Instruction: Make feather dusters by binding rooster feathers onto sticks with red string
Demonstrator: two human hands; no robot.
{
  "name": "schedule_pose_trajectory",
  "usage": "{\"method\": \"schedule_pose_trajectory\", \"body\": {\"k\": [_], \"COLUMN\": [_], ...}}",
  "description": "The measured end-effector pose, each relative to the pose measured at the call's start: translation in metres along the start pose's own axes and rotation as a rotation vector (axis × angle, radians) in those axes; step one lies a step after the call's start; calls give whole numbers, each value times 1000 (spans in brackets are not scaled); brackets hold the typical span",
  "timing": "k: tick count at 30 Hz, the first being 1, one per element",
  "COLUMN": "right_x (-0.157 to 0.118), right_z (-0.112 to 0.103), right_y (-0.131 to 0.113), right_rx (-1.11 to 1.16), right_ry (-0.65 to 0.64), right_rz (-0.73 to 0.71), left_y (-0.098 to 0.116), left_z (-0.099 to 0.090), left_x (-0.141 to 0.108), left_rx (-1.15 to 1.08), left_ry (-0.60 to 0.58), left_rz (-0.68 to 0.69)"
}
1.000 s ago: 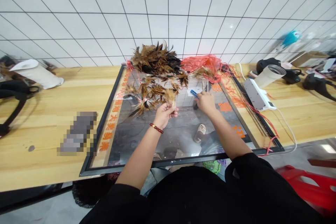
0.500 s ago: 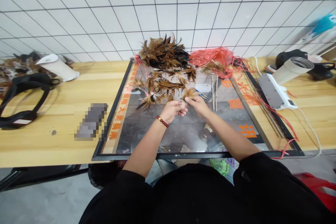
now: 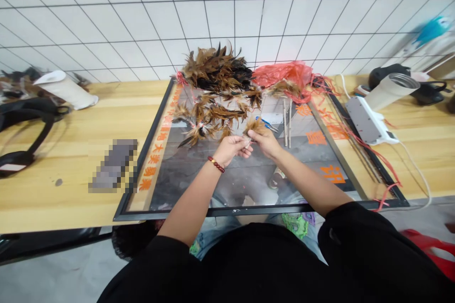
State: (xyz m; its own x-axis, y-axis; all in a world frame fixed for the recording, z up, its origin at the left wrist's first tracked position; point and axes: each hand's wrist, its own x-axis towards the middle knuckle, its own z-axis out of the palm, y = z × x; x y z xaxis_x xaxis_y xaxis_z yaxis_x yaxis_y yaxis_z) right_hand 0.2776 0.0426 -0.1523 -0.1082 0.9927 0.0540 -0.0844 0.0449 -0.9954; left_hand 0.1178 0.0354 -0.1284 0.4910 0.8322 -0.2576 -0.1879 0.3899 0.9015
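Note:
A small tuft of brown feathers is pinched between my two hands over the glass pane. My left hand, with a beaded bracelet at the wrist, grips the pale base of the tuft. Closed on its right side is my right hand, thumb on the feathers. Beyond the hands, loose brown and black feathers lie on the glass, and a larger feather pile sits against the wall. Blue-handled pliers or scissors and two thin sticks lie just past my right hand.
A black frame edges the glass. A red plastic bag lies at the back. At right are a white power strip, a cup and red ties. At left are a white roll and a black strap.
The view has shifted slightly, so the table items sit a little differently in the picture. Both hands keep hold of the tuft, with hardly any change in their pose.

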Motion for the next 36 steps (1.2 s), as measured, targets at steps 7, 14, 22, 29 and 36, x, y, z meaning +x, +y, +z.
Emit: {"method": "schedule_pose_trajectory", "body": {"k": [7, 14, 22, 29, 36], "right_x": [-2, 4, 5, -23, -48], "right_z": [3, -63, -126, -117, -40], "right_y": [-6, -30, -39, -32, -25], "right_rx": [-81, -1111, -1431, -1254, -434], "right_ry": [3, 391, 362, 361, 204], "right_rz": [-83, -204, 367, 163, -200], "left_y": [-4, -2, 0, 0, -1], "left_z": [5, -2, -5, -7, -7], "left_x": [1, 10, 11, 6, 3], "left_rx": [13, -289, -396, -393, -440], "left_ry": [57, 311, 297, 295, 227], "left_rz": [67, 162, 186, 180, 215]}}
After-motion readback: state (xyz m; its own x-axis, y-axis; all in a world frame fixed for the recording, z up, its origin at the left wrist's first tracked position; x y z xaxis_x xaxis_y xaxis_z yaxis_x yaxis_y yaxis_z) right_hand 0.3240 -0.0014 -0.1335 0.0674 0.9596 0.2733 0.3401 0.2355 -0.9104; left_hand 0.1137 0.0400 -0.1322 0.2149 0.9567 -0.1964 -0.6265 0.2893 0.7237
